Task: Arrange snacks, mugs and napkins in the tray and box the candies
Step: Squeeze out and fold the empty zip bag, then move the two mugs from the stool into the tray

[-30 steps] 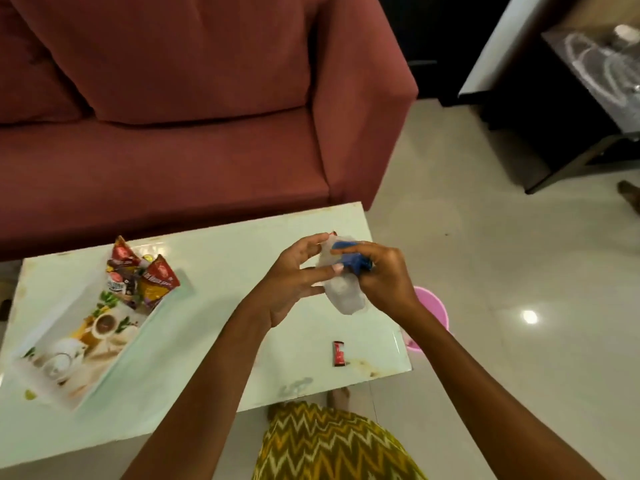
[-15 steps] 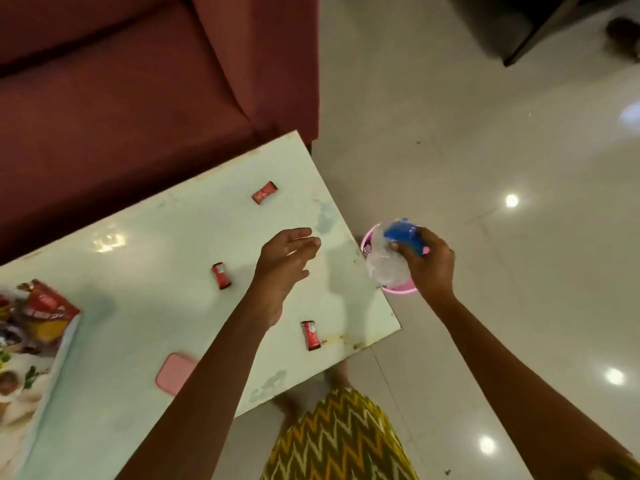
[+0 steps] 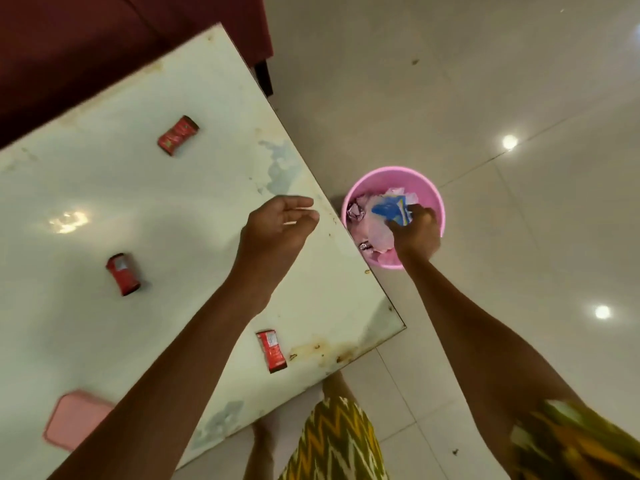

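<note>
1. The right hand (image 3: 415,233) reaches into the pink bin (image 3: 434,199) on the floor, fingers curled on a blue-and-clear wrapper (image 3: 391,209).
2. The left hand (image 3: 277,230) hovers over the table (image 3: 173,202), fingers loosely apart, empty.
3. The nearest red candy (image 3: 272,351) lies on the table beside the left forearm, its long axis pointing away from the person; the left hand is nearer.

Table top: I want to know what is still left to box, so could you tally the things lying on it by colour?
Red: 3 candies
Pink: 1 flat lid
Total: 4
</note>
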